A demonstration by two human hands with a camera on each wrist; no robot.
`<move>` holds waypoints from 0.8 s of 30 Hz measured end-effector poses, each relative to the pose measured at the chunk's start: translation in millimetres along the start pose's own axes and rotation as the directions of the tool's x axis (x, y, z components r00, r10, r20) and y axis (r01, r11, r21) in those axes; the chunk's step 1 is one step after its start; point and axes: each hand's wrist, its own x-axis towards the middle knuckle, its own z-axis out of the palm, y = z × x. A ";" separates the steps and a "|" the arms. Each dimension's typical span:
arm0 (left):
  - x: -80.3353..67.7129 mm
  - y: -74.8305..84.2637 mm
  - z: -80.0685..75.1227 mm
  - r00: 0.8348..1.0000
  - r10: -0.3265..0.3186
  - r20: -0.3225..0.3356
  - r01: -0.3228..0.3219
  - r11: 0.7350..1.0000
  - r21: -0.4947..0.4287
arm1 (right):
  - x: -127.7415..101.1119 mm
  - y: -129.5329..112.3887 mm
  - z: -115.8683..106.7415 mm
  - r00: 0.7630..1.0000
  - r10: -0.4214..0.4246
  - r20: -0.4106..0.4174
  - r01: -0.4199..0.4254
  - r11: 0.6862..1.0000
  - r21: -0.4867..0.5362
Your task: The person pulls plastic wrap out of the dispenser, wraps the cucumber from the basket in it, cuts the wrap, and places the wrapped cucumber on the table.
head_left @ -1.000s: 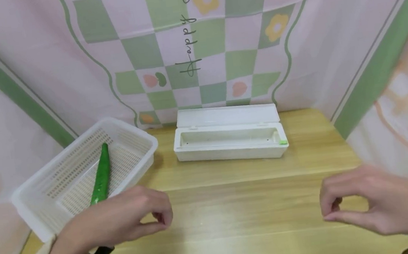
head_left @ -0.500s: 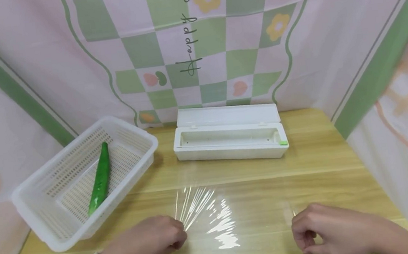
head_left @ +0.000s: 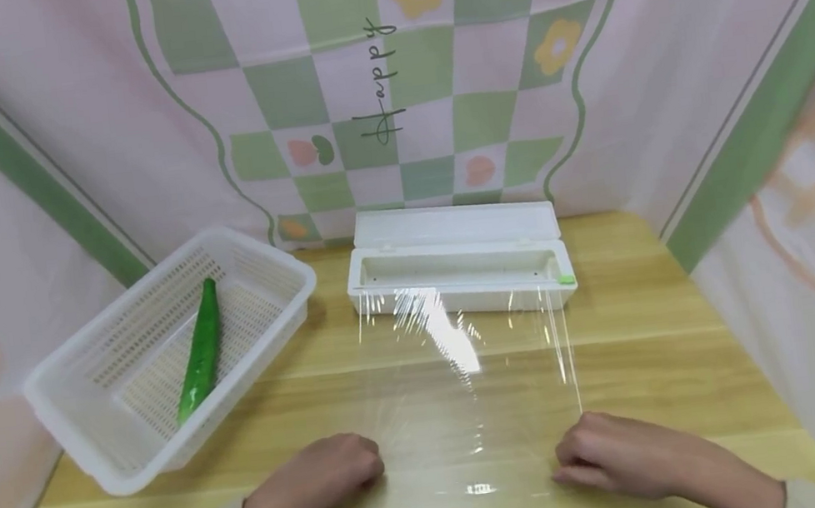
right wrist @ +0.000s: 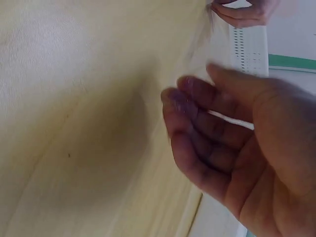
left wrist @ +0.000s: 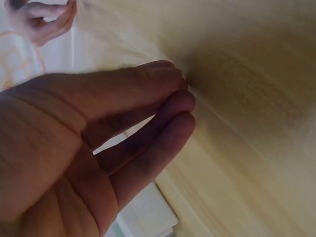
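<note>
So the left hand and right hand are each pinching a near corner of the cling film, grip clamped tight, and it's now stretching taut from the white dispenser box at the counter's back edge toward the front edge. Half a second ago it was just a bunched, crinkly patch between the hands, so the sheet's getting pulled out. The cucumber is sitting unchanged in the basket at the left.

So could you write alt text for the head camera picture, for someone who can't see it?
Two hands, left hand and right hand, pinch the near corners of a clear plastic wrap sheet stretched from an open white dispenser box across a wooden table. To the left, a white basket holds a cucumber.
</note>
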 end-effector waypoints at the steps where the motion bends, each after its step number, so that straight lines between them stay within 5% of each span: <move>1: 1.4 -0.1 -0.1 1.000 -0.012 0.007 0.012 1.000 -0.014 | 1.3 0.2 1.3 1.000 0.014 -0.006 -0.014 1.000 -0.011; 8: 7.9 3.5 3.5 0.981 -0.192 0.003 0.190 0.966 -0.178 | 10.6 -6.5 9.3 0.967 0.255 0.016 -0.254 0.966 -0.038; 17: 9.8 10.2 9.8 0.971 -0.232 -0.053 0.226 0.969 -0.102 | 15.2 -12.0 6.7 0.898 0.430 0.086 -0.429 0.903 -0.032; 20: 8.9 11.9 9.1 0.971 -0.236 -0.050 0.232 0.970 -0.074 | 14.5 -12.9 4.6 0.865 0.490 0.106 -0.485 0.871 -0.074; 24: 6.9 13.5 6.3 0.970 -0.239 -0.031 0.238 0.970 -0.039 | 11.7 -13.3 1.2 0.850 0.511 0.124 -0.492 0.857 -0.155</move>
